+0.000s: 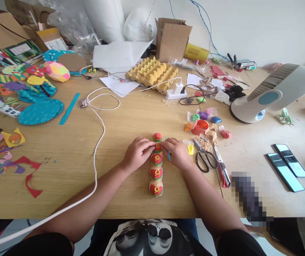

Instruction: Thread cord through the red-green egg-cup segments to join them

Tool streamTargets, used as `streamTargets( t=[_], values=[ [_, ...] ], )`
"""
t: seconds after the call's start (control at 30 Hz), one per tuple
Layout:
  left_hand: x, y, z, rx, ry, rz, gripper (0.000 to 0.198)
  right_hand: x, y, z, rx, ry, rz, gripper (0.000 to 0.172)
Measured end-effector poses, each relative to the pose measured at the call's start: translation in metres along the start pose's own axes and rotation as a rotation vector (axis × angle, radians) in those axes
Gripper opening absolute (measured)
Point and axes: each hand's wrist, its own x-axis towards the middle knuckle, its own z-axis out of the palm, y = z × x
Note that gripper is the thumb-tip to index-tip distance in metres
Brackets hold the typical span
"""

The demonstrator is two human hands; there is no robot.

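In the middle of the table a caterpillar-like egg-carton strip [156, 173] lies lengthwise toward me. Its bumps carry red clay caps with green rims and yellow clay loops. My left hand [139, 152] comes from the left, thumb and fingers closed at the second bump from the far end. From the other side my right hand [177, 151] has its fingertips at the same bump, while a thin blue clay tool [169, 155] is tucked in its fingers. What lies right between the fingertips is partly hidden.
Scissors [205, 156], a red utility knife [222, 167] and clay packets [203, 115] lie to the right. Beyond them stand a white fan [266, 94] and two phones [285, 170]. A white cable [95, 156] crosses near my left arm; paper scraps [32, 174] lie left.
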Motion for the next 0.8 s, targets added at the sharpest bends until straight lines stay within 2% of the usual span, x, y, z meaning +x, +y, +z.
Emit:
streamTargets(
  t=[0.2,0.43,0.5,0.6,0.67,0.73,0.8],
  values=[
    [0.0,0.0,0.0,0.005,0.004,-0.026,0.019,-0.002,0.002,0.001,0.049,0.04,0.052,0.024],
    [0.0,0.003,-0.002,-0.019,0.007,-0.002,0.021,-0.004,0.003,-0.002,0.285,0.085,0.039,0.029],
    [0.0,0.003,-0.002,-0.024,0.001,-0.008,0.021,-0.003,0.0,-0.004,0.42,0.094,0.104,0.028],
    [0.001,0.004,-0.002,-0.03,-0.008,-0.027,0.021,-0.002,-0.003,-0.004,0.69,0.175,0.284,0.036],
    [0.001,0.003,-0.002,-0.036,-0.009,-0.036,0.021,0.0,-0.004,-0.001,0.859,0.21,0.389,0.033],
    [0.001,0.003,-0.001,-0.039,-0.02,-0.042,0.021,0.001,-0.005,0.003,0.997,0.177,0.449,0.021],
    [0.0,0.002,-0.001,-0.039,-0.035,-0.047,0.023,0.003,-0.006,0.007,1.086,0.124,0.469,0.02]
  ],
)
